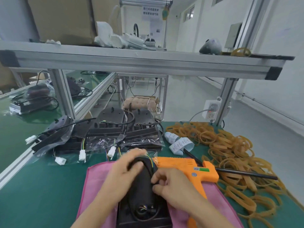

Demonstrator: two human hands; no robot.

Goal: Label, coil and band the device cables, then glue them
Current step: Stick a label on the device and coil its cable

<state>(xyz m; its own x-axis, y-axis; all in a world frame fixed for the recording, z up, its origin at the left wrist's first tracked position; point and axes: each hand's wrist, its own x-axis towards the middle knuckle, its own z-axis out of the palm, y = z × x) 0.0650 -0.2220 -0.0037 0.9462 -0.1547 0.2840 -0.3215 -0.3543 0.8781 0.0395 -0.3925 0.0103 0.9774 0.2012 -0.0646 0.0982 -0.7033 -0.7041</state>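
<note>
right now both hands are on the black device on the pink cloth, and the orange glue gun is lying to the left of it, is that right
Not quite. The head view shows the orange plastic glue gun lying to the right of the black device, not the left. The rest stands: the left hand and right hand are both on the device, which sits on the pink cloth.

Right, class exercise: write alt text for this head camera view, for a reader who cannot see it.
A left hand grips the top of a black device on a pink cloth while the right hand pinches its black cable. An orange glue gun lies beside it, with rubber bands heaped to the right and bagged devices behind.
</note>
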